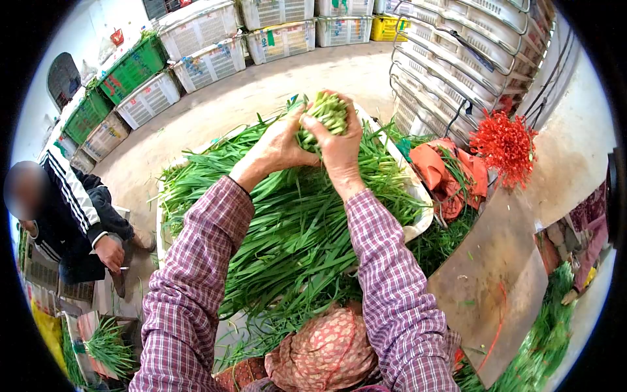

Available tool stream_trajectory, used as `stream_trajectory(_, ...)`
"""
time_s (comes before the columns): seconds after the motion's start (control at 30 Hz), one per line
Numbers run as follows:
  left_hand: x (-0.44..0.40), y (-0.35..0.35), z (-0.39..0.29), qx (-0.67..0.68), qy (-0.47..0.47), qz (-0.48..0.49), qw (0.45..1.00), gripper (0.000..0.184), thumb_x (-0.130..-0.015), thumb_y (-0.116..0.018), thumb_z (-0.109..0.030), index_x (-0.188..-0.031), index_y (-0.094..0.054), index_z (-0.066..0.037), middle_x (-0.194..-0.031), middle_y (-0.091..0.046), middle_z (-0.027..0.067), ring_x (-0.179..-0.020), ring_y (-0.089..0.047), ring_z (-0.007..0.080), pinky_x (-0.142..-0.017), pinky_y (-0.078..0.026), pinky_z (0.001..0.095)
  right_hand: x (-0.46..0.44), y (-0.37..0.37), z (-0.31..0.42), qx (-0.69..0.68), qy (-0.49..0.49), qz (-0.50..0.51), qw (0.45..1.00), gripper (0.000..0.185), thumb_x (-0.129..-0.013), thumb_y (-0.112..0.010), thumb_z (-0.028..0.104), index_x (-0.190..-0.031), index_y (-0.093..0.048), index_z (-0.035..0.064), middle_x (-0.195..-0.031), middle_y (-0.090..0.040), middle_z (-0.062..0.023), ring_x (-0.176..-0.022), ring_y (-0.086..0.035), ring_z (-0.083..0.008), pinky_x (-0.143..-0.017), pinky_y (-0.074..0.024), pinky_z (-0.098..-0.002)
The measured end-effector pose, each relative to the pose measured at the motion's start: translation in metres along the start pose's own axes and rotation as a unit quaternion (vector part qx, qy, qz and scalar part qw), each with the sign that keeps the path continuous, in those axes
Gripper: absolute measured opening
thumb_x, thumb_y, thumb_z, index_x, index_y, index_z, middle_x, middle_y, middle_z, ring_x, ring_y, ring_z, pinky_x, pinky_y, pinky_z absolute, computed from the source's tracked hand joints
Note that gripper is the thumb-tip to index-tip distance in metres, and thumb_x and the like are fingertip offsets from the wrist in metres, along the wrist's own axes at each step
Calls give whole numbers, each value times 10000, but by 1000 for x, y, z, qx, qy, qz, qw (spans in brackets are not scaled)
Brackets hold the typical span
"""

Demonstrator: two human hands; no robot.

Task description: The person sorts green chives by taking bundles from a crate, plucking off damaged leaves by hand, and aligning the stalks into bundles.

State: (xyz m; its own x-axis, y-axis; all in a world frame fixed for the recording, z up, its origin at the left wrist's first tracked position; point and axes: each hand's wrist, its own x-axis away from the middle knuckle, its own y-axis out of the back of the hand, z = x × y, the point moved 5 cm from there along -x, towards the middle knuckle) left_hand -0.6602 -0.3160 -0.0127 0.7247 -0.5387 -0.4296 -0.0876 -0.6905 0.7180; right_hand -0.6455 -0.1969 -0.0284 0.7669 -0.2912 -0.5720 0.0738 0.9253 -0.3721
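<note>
Crates line the wall beyond both hands: two green crates (135, 68) (88, 116), one yellow crate (388, 28) and several white crates (281, 42). One crate stack (450, 72) stands forward and to the right of the right hand. One bunch of green stalks (326, 116) is held between the two hands, above one white basket (423, 223) of long green leaves (287, 222). Left hand (281, 142): partly open, curved against the bunch's left side. Right hand (339, 140): curled around its right side, thumb pressed on the stalks; the far fingers are partly hidden. Right of the right hand: one orange bag (450, 176), one red bundle of strands (503, 147) and, nearer the body, one board (490, 281). Left of the left hand: one seated person (72, 209). Crate markings: red and green, too small to read.
</note>
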Motion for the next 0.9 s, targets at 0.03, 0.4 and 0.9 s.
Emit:
stream_trajectory(0.03,1,1,2,-47,-4,-35,998,1028,-563,-847,-345,-1350,-349,91,-1252,-511,282,-1170,-509,364,-1019,-392,400,-4,3,7,5,-19,-25,999,435,-725,-721,6,-1121,-555,72,-994,-640,-47,-876,-633,-135,-797,-553,-253)
stream_trajectory(0.4,109,-7,74,-179,163,-29,970,1033,-620,-840,-275,-1445,-263,-46,-1292,-503,206,-1209,-471,331,-1024,-347,463,-49,45,198,-69,146,-61,985,410,-704,-730,-4,-1080,-583,71,-989,-658,-58,-847,-645,-152,-784,-547,-281)
stream_trajectory(0.9,162,171,13,67,189,-30,979,635,-818,-701,-371,-1282,-518,23,-1226,-590,187,-1133,-566,275,-947,-475,412,38,110,397,33,198,-33,979,391,-814,-696,273,-1112,-637,27,-1170,-635,-76,-1130,-578,-197,-1007,-480,-375)
